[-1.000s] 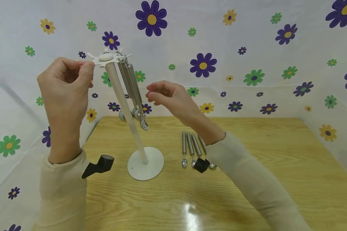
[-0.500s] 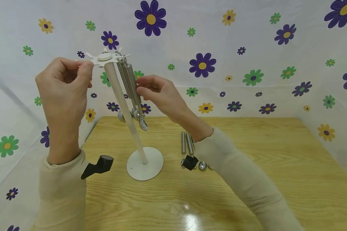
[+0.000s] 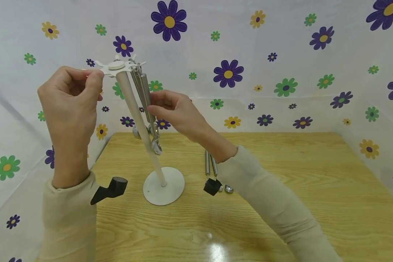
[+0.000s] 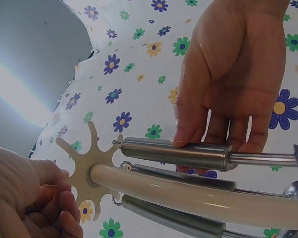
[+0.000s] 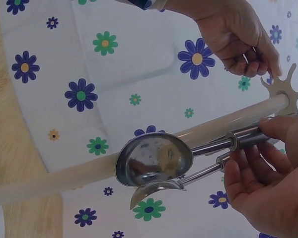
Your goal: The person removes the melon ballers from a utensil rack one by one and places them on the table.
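Note:
A white utensil stand (image 3: 129, 98) rises from a round base, with a star-shaped top of several hooked arms. My left hand (image 3: 73, 94) pinches one of those arms between thumb and fingers. Metal scoops hang from other arms on the right side. My right hand (image 3: 180, 112) holds the handle of the nearest scoop (image 3: 145, 91), thumb on one side and fingers on the other. In the right wrist view this scoop's bowl (image 5: 154, 161) hangs beside the pole. The left wrist view shows two more hanging scoop handles (image 4: 174, 216) around the pole.
More metal scoops (image 3: 207, 163) lie on the wooden table (image 3: 281, 203), partly hidden under my right sleeve and its black wrist mount (image 3: 212, 186). The stand's round base (image 3: 163, 194) sits on the table. A flower-printed cloth (image 3: 196, 36) covers the walls behind.
My right hand has moved left to the hanging scoops and taken hold of one handle. That scoop has shifted slightly left and down. My left hand keeps its grip on the stand's top.

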Action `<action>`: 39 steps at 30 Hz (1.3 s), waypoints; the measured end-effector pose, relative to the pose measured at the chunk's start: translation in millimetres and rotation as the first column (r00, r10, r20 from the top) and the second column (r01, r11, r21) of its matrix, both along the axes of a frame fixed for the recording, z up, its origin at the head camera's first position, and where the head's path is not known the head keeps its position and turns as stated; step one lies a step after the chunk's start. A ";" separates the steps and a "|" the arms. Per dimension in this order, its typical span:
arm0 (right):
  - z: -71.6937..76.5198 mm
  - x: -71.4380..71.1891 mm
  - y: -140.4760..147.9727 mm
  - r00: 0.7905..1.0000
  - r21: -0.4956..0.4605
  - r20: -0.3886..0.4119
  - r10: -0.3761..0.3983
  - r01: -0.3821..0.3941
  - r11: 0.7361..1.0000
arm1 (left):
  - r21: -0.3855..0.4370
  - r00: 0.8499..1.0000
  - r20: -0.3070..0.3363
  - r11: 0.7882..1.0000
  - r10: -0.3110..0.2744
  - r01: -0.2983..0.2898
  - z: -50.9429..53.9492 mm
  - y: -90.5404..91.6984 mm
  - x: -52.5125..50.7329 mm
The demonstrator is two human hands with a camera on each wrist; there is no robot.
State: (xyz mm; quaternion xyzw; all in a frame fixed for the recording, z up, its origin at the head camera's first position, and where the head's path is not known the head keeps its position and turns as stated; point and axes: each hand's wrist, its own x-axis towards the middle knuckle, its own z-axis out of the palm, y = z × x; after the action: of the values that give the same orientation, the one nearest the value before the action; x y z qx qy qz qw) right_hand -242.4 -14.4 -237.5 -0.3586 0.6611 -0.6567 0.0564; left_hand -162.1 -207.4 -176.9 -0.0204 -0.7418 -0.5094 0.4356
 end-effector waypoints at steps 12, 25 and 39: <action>7.8 -1.2 15.2 0.999 0.088 -0.042 0.027 -0.024 0.996 | 0.002 1.000 0.003 1.000 -0.008 0.008 -0.6 0.2 1.0; 12.6 -1.9 25.2 0.994 0.065 -0.015 0.112 -0.110 0.992 | 0.072 0.997 0.045 0.995 -0.065 0.061 2.8 -6.6 -1.8; 14.6 3.3 35.3 0.996 0.097 -0.068 0.055 -0.048 0.994 | 0.316 0.941 -0.071 0.887 -0.332 0.337 1.3 -19.8 -12.7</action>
State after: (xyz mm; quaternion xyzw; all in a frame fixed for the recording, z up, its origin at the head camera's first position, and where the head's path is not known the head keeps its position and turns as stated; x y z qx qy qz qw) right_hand -239.2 20.9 -222.9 -0.3953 0.6840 -0.6095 0.0670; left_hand -174.8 -227.1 -175.6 -0.0799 -0.6300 -0.6915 0.3442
